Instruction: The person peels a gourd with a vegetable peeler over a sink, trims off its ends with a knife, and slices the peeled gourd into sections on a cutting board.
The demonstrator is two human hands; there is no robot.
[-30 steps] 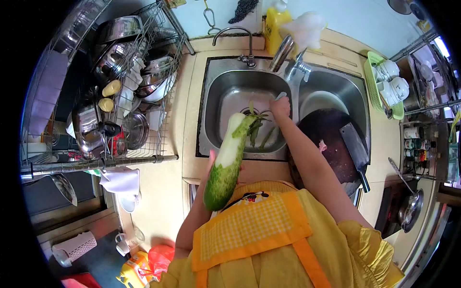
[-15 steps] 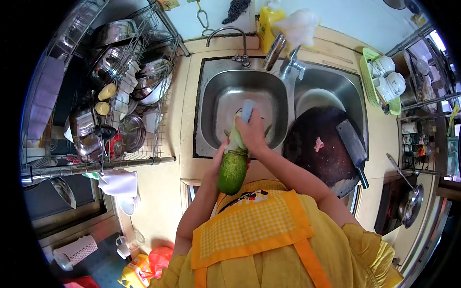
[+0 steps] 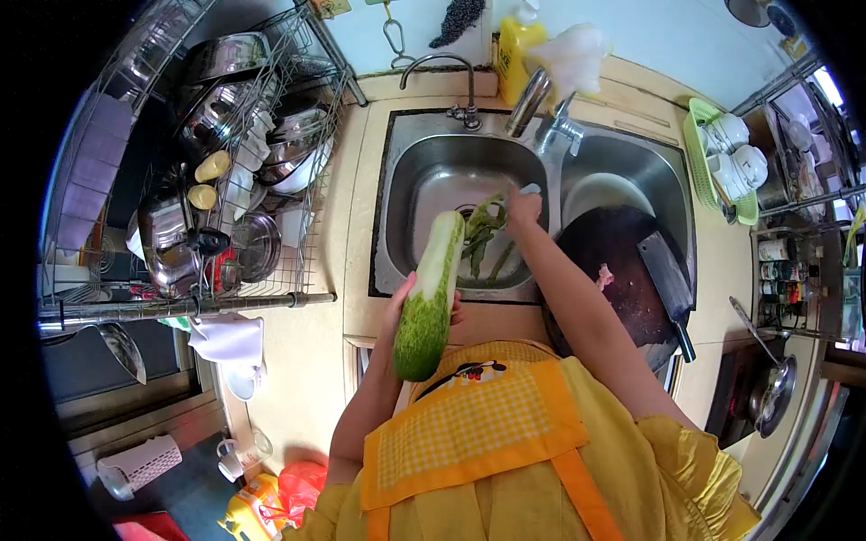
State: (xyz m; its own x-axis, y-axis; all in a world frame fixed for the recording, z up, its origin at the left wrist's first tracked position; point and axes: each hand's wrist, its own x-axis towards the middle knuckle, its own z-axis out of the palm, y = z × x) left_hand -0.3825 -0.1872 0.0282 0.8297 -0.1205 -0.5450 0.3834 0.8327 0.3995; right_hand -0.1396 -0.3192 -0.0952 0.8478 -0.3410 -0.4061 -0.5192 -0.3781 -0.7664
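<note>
My left hand (image 3: 398,308) is wrapped around a long green gourd (image 3: 424,325), tilted over the front edge of the sink. Its upper part is peeled pale; the lower end keeps its mottled green skin. At the right side of the left sink basin (image 3: 424,180), my right hand (image 3: 523,211) is closed around a peeler (image 3: 530,189), of which only a pale blue bit shows. Beneath the gourd's peeled end, strips of green peel (image 3: 484,230) lie in the basin, near my right hand but apart from it.
A dark round chopping board (image 3: 586,316) rests over the right basin, bearing a cleaver (image 3: 666,279) and a small piece of meat (image 3: 604,276). Taps (image 3: 469,117) stand behind the sink. A wire dish rack (image 3: 307,243) is left; a green basket of bowls (image 3: 699,149) stands right.
My right hand has moved off the gourd to the right with the peeler. The gourd's peeled upper part and the peel strips now show. My left hand still holds the gourd, slightly lower.
</note>
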